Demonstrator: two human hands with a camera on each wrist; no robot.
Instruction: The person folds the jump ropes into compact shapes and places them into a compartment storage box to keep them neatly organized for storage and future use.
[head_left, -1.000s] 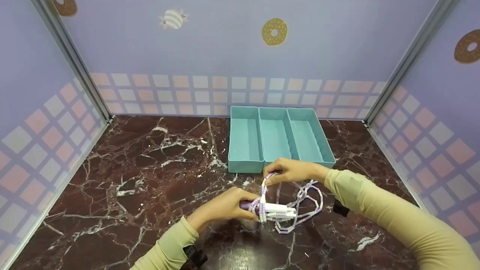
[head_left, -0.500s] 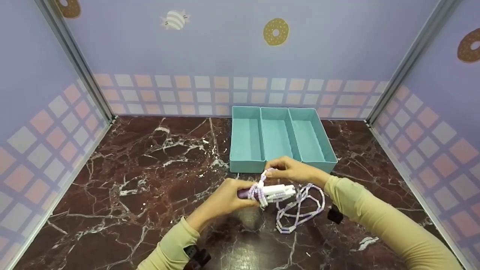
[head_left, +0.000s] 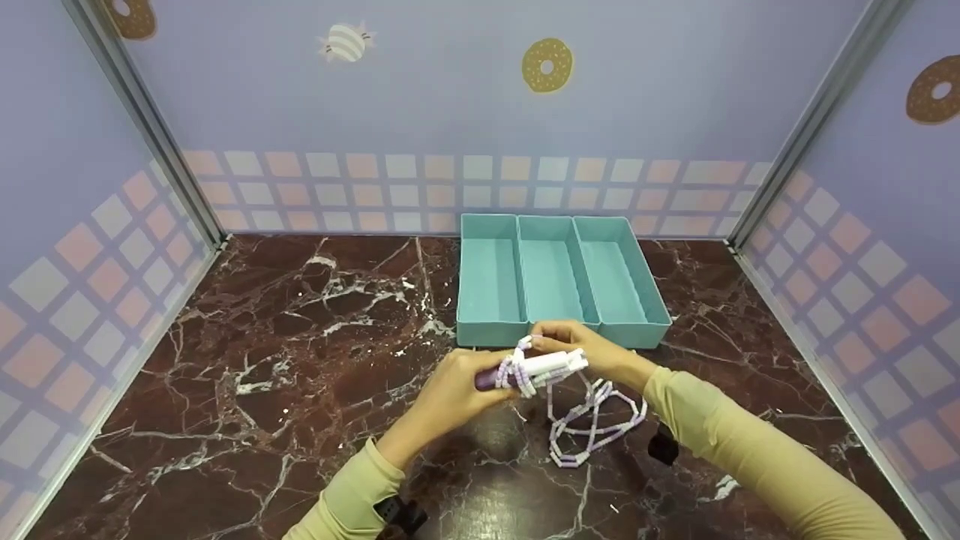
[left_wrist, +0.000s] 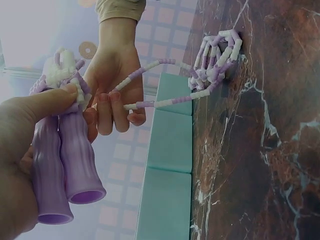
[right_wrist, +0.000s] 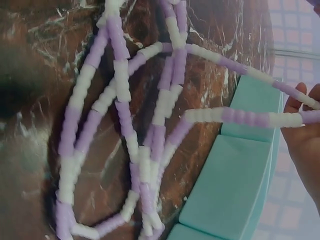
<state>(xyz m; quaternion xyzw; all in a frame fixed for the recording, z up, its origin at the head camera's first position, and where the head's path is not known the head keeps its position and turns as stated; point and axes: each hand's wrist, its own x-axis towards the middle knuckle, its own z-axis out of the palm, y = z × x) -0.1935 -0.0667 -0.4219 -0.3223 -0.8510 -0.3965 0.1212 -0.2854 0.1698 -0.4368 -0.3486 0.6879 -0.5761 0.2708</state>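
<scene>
My left hand grips the two handles of a beaded jump rope, side by side. In the left wrist view, the purple handles have open, flared ends facing down, and turns of beads wrap around their upper part under my thumb. White handle ends point toward my right hand, which pinches a strand of the rope beside them. The remaining purple-and-white rope lies in loose loops on the table below; in the right wrist view, two strands run from these loops up to my right fingers.
A teal tray with three long compartments stands just beyond my hands, its front wall close to my right hand. Dark red marble tabletop extends around it. Patterned lilac panels enclose the back and both sides.
My left hand has raised the handles away from the table and tilted their white ends upward. My right hand has stayed near the tray, keeping hold of the rope, as loops separate from the handles.
</scene>
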